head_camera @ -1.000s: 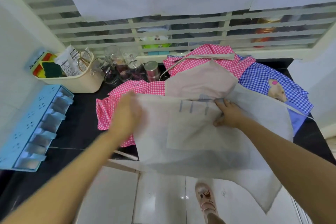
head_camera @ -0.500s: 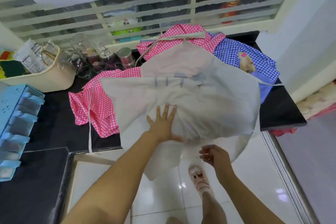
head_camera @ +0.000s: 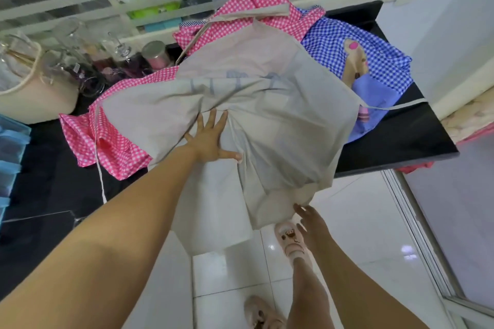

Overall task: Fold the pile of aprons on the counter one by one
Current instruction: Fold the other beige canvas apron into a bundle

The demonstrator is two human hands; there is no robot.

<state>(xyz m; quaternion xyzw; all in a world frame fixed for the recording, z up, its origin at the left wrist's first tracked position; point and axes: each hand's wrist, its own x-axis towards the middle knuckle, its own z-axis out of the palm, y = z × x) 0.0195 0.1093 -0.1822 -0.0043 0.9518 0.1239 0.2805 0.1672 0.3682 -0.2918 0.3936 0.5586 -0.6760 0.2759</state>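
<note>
Beige apron (head_camera: 267, 120) on top — pink-and-white gingham apron (head_camera: 112, 147), blue-and-white check apron (head_camera: 331, 45), black worktop (head_camera: 395, 141), white floor tiles (head_camera: 361, 222).

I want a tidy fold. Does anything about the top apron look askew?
Yes. The beige apron lies bunched, its lower part hanging off the counter edge toward the floor. The left hand presses it; the right hand is by the dangling hem.

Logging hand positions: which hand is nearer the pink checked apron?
Left. The left hand presses on the beige apron, beside the pink checked apron; the right hand is farther, below the counter edge at the hanging hem.
</note>
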